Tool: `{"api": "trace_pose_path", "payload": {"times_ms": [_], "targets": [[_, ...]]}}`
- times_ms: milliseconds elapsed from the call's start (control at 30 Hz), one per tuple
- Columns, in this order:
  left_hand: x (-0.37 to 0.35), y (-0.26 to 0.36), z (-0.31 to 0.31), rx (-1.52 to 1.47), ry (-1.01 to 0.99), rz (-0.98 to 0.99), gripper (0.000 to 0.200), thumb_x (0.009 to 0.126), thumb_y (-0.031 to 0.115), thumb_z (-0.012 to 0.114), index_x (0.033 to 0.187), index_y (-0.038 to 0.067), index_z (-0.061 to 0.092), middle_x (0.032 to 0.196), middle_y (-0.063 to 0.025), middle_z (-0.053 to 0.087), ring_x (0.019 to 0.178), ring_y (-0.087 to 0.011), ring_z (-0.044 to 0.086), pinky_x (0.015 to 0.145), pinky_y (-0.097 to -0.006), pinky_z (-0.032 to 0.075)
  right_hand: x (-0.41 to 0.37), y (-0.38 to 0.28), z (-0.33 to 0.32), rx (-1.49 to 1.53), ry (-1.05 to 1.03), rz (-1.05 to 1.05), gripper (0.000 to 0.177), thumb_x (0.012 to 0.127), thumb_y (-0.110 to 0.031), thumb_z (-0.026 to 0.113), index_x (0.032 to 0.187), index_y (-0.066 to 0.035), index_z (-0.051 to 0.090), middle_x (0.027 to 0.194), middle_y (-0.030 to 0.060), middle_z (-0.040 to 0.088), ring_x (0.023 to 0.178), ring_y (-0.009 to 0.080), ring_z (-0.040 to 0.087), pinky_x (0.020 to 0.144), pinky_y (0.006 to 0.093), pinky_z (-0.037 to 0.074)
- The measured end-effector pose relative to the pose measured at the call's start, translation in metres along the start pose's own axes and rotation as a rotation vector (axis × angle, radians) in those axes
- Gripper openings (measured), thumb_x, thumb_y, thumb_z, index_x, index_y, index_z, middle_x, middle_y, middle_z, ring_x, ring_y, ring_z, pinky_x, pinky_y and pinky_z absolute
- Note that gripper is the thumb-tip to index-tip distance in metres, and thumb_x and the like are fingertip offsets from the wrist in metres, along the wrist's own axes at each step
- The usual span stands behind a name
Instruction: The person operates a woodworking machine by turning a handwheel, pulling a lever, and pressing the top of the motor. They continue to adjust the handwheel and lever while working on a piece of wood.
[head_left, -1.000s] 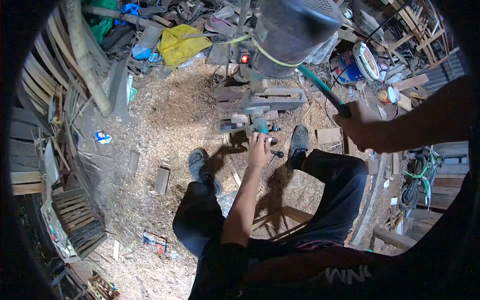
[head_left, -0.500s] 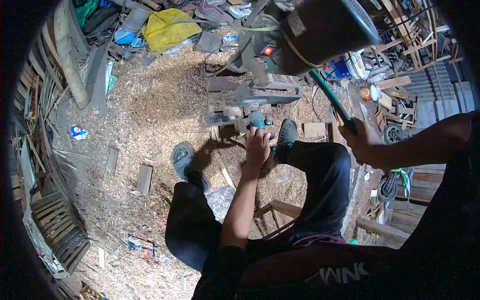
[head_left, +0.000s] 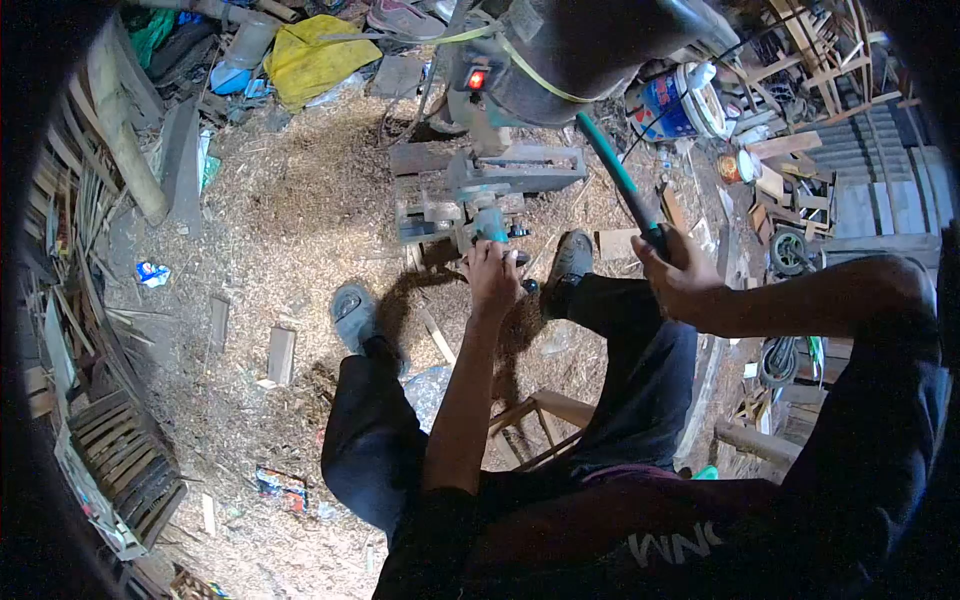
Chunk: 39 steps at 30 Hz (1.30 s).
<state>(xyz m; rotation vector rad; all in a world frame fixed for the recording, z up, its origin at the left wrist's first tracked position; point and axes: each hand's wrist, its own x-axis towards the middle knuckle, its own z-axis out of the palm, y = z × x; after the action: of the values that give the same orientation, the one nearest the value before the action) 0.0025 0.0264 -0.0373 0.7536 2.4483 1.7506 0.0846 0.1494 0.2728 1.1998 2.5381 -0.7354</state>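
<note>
My left hand [head_left: 492, 280] is closed round the near end of a teal clamp handle [head_left: 489, 226] on the machine's metal base [head_left: 418, 158], low in front of me. My right hand [head_left: 680, 275] is wrapped round the dark grip of a long green lever [head_left: 612, 168], which slopes down from the machine. A large dark motor housing [head_left: 590, 50] fills the top centre, with a red lit switch [head_left: 477, 79] on its left side. Whatever tool or workpiece sits under the housing is hard to make out.
My sandalled feet stand on a floor covered with wood shavings. A wooden stool frame [head_left: 560, 408] is between my legs. Around lie a slatted crate [head_left: 125, 460], a yellow sack [head_left: 310, 60], a white-blue bucket [head_left: 665, 105] and stacked timber.
The view has shifted, so the machine appears further left. My right hand and the lever's grip sit lower and further left in view. Both hands keep their holds.
</note>
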Motion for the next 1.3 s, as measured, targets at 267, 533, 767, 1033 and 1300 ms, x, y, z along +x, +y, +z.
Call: {"api": "trace_pose_path", "payload": {"times_ms": [267,533,767,1033,1300], "targets": [[0.002,0.007,-0.007,0.092,-0.041,-0.027,0.019,0.085,0.017,0.058,0.098,0.004,0.058,0.103,-0.0189,0.053,0.101,-0.0393,0.049,0.084,-0.0542,0.036,-0.004,0.0,0.019,0.263,-0.013,-0.048,0.033,0.099,-0.038,0.051,0.091,-0.007,0.044,0.056,0.0008,0.041,0.038,0.0121,0.039,0.035,0.0293,0.03],[-0.001,0.006,-0.005,0.103,-0.012,0.016,0.026,0.092,0.029,0.053,0.098,0.003,0.056,0.099,-0.0195,0.052,0.095,-0.0402,0.049,0.079,-0.0526,0.036,-0.002,0.014,0.042,0.2,0.031,-0.106,0.033,0.097,-0.033,0.054,0.097,-0.001,0.045,0.07,0.0167,0.053,0.065,0.0258,0.055,0.063,0.0419,0.044],[0.0,-0.006,-0.001,0.121,-0.065,0.008,0.02,0.088,0.016,0.056,0.103,0.003,0.056,0.105,-0.0166,0.053,0.102,-0.037,0.051,0.083,-0.0506,0.039,0.024,0.056,0.104,0.242,0.249,-0.383,0.031,0.096,-0.028,0.055,0.094,-0.001,0.042,0.067,0.0125,0.043,0.059,0.0305,0.046,0.059,0.0443,0.038],[0.01,0.009,-0.02,-0.024,-0.058,0.02,0.011,0.089,0.014,0.059,0.091,0.004,0.058,0.091,-0.0156,0.056,0.091,-0.037,0.053,0.079,-0.0475,0.041,0.072,0.085,0.218,0.456,0.24,-0.242,0.023,0.101,-0.02,0.045,0.111,0.001,0.042,0.069,0.0231,0.056,0.062,0.043,0.059,0.054,0.0485,0.042],[0.007,0.014,-0.022,0.085,-0.133,0.047,0.016,0.091,0.022,0.057,0.096,0.007,0.057,0.095,-0.0151,0.055,0.093,-0.0386,0.053,0.077,-0.0504,0.041,0.093,0.099,0.249,0.374,0.354,-0.309,0.031,0.099,-0.021,0.044,0.12,0.001,0.041,0.079,0.0291,0.059,0.075,0.0495,0.059,0.063,0.0532,0.045]]}}
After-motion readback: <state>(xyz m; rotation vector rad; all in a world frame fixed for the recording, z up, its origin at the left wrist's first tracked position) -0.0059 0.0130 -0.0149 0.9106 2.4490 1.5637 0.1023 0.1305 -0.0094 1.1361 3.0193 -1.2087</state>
